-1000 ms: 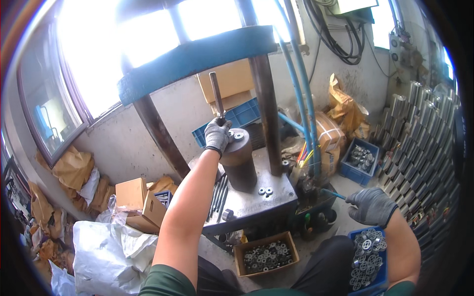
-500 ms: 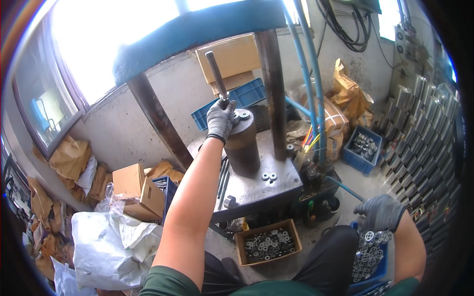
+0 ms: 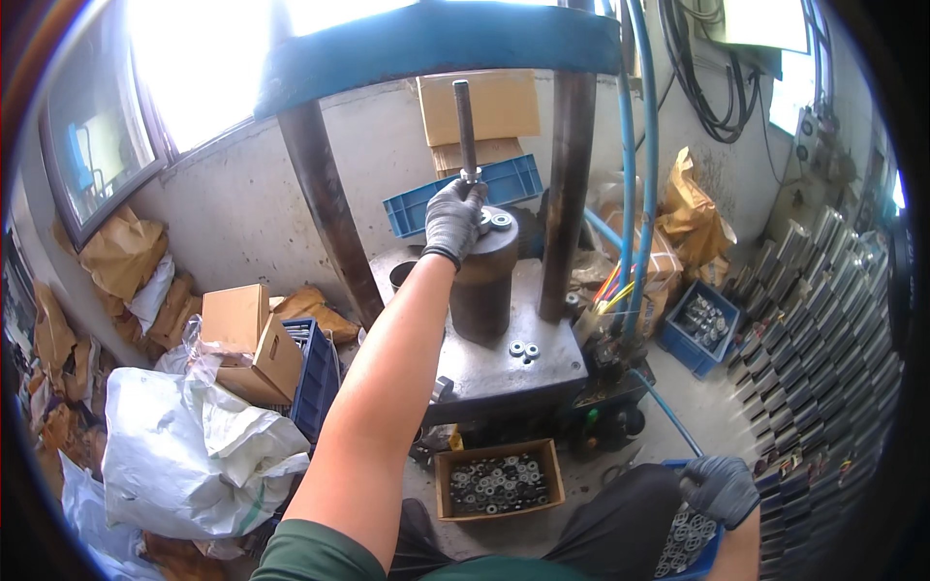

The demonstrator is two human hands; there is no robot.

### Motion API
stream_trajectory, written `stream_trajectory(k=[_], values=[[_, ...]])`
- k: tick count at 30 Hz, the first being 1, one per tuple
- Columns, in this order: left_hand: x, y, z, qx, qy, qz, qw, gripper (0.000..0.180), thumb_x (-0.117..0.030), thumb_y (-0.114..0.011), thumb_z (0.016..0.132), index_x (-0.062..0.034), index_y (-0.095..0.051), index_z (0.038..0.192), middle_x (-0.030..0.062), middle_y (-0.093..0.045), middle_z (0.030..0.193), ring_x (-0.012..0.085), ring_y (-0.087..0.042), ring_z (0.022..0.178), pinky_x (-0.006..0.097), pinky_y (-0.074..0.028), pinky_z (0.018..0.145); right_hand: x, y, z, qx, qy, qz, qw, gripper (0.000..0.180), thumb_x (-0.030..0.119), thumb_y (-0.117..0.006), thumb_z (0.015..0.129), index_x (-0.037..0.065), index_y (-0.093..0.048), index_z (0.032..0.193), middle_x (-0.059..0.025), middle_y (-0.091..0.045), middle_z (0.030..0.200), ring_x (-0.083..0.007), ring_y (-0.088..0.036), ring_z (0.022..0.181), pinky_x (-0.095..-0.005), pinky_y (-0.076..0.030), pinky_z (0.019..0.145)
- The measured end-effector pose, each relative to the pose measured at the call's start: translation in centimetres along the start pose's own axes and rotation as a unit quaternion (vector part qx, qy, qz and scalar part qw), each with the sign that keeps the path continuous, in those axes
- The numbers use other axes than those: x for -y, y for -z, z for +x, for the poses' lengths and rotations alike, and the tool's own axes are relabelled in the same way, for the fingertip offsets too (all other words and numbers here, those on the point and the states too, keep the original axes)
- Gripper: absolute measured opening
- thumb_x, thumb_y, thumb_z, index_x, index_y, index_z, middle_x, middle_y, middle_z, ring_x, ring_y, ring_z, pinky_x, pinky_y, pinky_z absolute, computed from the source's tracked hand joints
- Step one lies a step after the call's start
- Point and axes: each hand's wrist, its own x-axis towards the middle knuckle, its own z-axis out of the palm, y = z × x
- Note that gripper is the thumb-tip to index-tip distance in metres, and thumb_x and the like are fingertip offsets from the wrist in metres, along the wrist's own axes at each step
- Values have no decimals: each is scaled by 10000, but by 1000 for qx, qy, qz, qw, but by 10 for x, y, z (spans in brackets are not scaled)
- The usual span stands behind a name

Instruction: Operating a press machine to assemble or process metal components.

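My left hand point(image 3: 453, 221), in a grey glove, is closed round the lower part of a dark metal rod point(image 3: 465, 126). The rod stands upright over a thick dark steel cylinder point(image 3: 481, 295), with a light metal ring point(image 3: 471, 175) on it just above my fingers. Beside my hand, small round metal parts point(image 3: 500, 222) lie on the cylinder's top. At the lower right my right hand point(image 3: 719, 489), also gloved, has its fingers curled at the end of a thin blue rod point(image 3: 668, 414); the grip itself is partly hidden. Under it is a blue bin point(image 3: 712, 554) of spoked metal discs.
A blue press frame point(image 3: 436, 44) with dark columns point(image 3: 570, 184) surrounds the metal table point(image 3: 475, 373). Small ringed parts point(image 3: 524, 350) lie on it. A cardboard box point(image 3: 444, 484) of metal parts sits below. Stacked metal tubes point(image 3: 823, 339) stand right; white sacks point(image 3: 184, 455) lie left.
My view has turned, shifting the whole scene. My left hand still grips the dark rod, which now stands more upright in the picture. My right hand and the blue rod's end are lower.
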Motion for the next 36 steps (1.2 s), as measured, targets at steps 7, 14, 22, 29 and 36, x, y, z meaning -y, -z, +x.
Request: stream_trajectory(k=[7,14,22,29,36], values=[[-31,8,-25,1,-3,34,999,352,-344,-702,1022,-85,-739,1258,149,-773,925,277,-756,840,415,-609,795,10,7,1,-25,-20,21,999,184,256,-728,834,76,-767,837,-164,-726,798,-367,-724,750,-455,-590,711],[-17,7,-16,-17,-44,94,995,360,-325,-718,1015,-63,-735,1261,148,-775,966,250,-740,856,390,-572,838,11,7,3,-52,-16,-5,999,230,295,-750,851,69,-764,813,-164,-719,787,-373,-709,730,-461,-573,688],[-7,4,-7,6,-22,53,998,295,-289,-724,1021,-62,-749,1207,100,-771,959,155,-719,780,334,-619,710,14,10,5,-53,-34,38,997,237,275,-777,846,48,-739,791,-177,-691,754,-385,-687,702,-465,-552,665],[-16,4,-12,23,31,-39,999,271,-260,-749,1005,-65,-744,1193,79,-766,1009,134,-716,837,318,-635,703,18,18,7,-35,-66,83,994,185,218,-748,832,35,-770,848,-180,-729,801,-369,-729,746,-468,-582,716],[-8,8,-8,8,-17,-70,997,439,-269,-831,926,-51,-660,1266,104,-773,1055,153,-732,915,327,-631,763,6,55,49,-203,64,1,977,213,64,-725,816,64,-746,1028,-165,-737,905,-338,-742,866,-396,-588,786]])
